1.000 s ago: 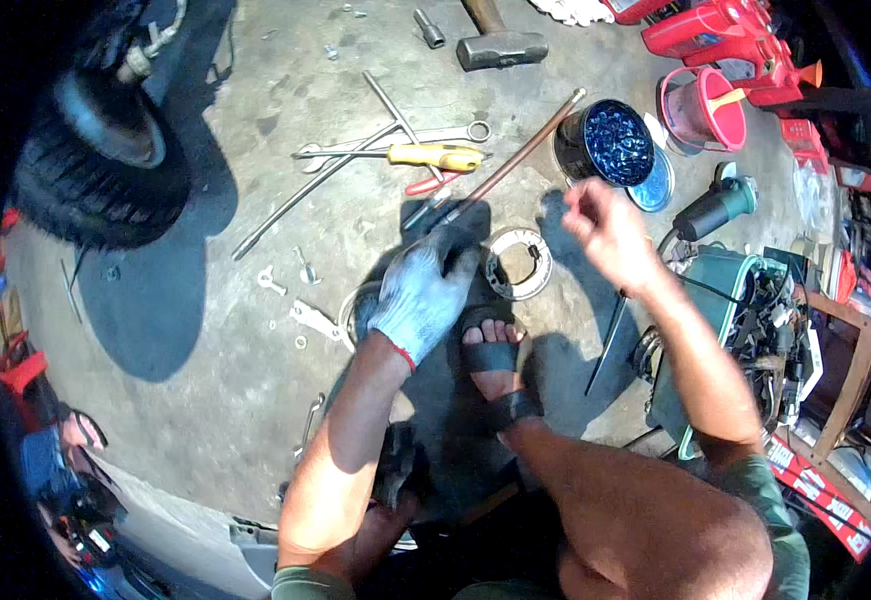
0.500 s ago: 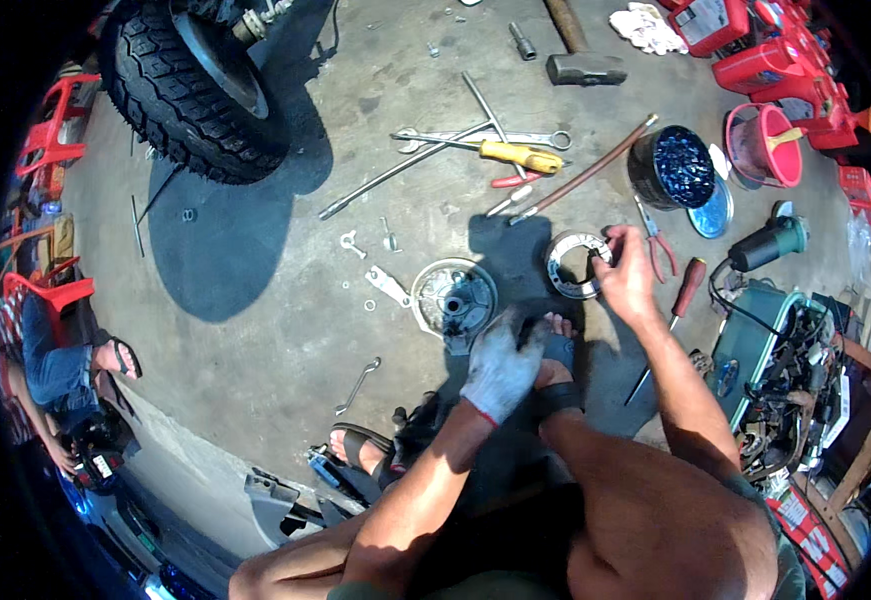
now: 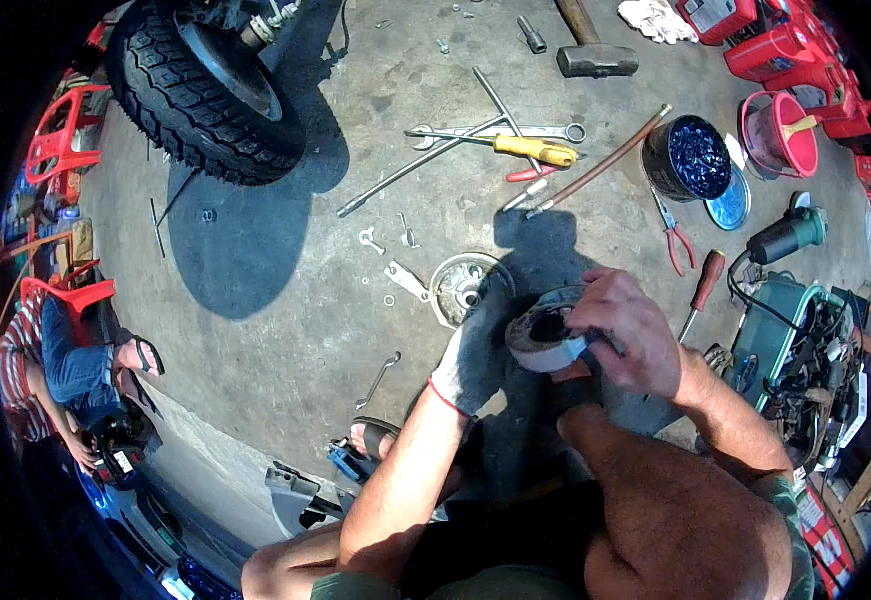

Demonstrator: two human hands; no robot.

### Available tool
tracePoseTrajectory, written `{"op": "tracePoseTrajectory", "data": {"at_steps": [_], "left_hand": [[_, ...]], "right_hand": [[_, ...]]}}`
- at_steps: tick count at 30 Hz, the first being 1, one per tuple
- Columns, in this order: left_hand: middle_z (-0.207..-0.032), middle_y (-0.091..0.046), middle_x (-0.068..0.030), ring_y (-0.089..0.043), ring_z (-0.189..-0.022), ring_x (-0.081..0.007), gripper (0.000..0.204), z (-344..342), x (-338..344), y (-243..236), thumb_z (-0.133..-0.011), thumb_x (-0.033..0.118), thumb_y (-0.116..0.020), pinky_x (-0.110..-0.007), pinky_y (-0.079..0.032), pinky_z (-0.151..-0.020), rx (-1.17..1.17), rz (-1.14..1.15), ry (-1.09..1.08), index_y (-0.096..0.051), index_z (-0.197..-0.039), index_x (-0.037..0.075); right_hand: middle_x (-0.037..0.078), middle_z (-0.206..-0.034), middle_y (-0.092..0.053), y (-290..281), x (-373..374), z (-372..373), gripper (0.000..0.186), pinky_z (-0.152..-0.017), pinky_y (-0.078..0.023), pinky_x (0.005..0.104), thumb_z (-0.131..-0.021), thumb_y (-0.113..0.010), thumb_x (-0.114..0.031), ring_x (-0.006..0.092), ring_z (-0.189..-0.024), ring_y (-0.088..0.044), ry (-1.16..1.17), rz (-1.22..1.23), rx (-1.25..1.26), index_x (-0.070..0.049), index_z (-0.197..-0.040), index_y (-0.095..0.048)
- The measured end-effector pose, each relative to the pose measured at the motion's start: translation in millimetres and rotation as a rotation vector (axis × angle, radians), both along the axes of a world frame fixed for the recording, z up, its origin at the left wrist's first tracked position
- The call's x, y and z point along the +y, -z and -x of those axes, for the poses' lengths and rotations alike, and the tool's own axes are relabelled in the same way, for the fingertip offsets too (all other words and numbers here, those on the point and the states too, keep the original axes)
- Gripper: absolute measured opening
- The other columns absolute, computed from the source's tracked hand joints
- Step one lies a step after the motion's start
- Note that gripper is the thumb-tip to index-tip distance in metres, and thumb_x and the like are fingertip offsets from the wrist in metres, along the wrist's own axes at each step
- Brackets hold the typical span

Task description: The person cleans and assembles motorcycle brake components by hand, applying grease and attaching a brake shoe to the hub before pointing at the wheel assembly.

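Note:
My right hand [image 3: 627, 335], bare, is closed on a pair of brake shoes [image 3: 538, 352] that together form a thick ring. It holds them tilted above the floor, over my right foot. To their left a round metal brake plate [image 3: 452, 300] with a central hub lies on the concrete. My left hand [image 3: 472, 350], in a pale work glove, is at the plate's near right rim. Its fingers appear to grip that rim, partly lost in shadow. A small metal lever arm [image 3: 407, 280] reaches out from the plate's left side.
Beyond lie a yellow-handled screwdriver [image 3: 535, 151], spanner [image 3: 555, 131], hammer [image 3: 597, 62] and brown rod [image 3: 605, 160]. At right are red-handled pliers [image 3: 677, 240], a tin of blue grease [image 3: 698, 160] and an angle grinder [image 3: 785, 238]. A tyre [image 3: 205, 100] stands upper left; a person [image 3: 65, 360] sits left.
My right hand has lifted the brake shoes off the floor and brought them nearer me, tilting them. My left hand has moved forward to the brake plate's rim.

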State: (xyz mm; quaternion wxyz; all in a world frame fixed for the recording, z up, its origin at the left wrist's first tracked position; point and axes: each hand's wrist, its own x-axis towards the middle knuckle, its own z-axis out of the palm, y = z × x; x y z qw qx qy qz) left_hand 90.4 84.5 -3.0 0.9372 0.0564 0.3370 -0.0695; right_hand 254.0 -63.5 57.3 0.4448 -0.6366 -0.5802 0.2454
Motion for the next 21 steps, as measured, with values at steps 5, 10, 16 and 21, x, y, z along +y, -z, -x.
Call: {"op": "tracePoseTrajectory", "data": {"at_steps": [5,10,16,21], "left_hand": [[-0.131,-0.062,-0.0111,-0.062,-0.116,-0.0234,0.048,19,-11,-13,-0.097,0.023,-0.059,-0.038,-0.051,-0.098,-0.018,-0.289,-0.026,-0.049,-0.141,0.004],[-0.131,-0.06,-0.0157,-0.06,-0.12,-0.0278,0.051,21,-28,-11,-0.093,0.011,-0.064,-0.041,-0.05,-0.103,-0.05,-0.22,-0.323,-0.047,-0.14,0.002],[-0.132,-0.06,-0.013,-0.061,-0.116,-0.0247,0.05,18,-48,-16,-0.092,0.005,-0.059,-0.037,-0.05,-0.101,0.034,-0.388,-0.348,-0.048,-0.14,0.001],[-0.136,-0.058,-0.0107,-0.056,-0.122,-0.0209,0.054,46,-25,-2,-0.093,0.015,-0.061,-0.035,-0.044,-0.105,0.076,-0.73,-0.074,-0.047,-0.143,0.0]], "right_hand": [[0.013,-0.109,-0.059,12,10,24,0.053,-0.098,-0.045,0.0417,-0.069,-0.061,0.013,0.0329,-0.103,-0.058,0.405,0.012,-0.007,-0.004,-0.119,-0.057],[0.005,-0.117,-0.061,49,-9,56,0.036,-0.094,-0.046,0.0322,-0.089,-0.053,0.002,0.0144,-0.108,-0.057,0.651,0.205,1.245,-0.001,-0.125,-0.055],[0.005,-0.104,-0.066,58,-5,65,0.034,-0.089,-0.049,0.0295,-0.097,-0.058,-0.009,0.0135,-0.097,-0.061,0.615,0.443,1.151,0.0,-0.129,-0.056],[0.006,-0.1,-0.068,60,-5,35,0.033,-0.088,-0.05,0.0289,-0.095,-0.058,-0.005,0.0129,-0.095,-0.062,0.361,0.426,0.989,0.001,-0.127,-0.058]]}}
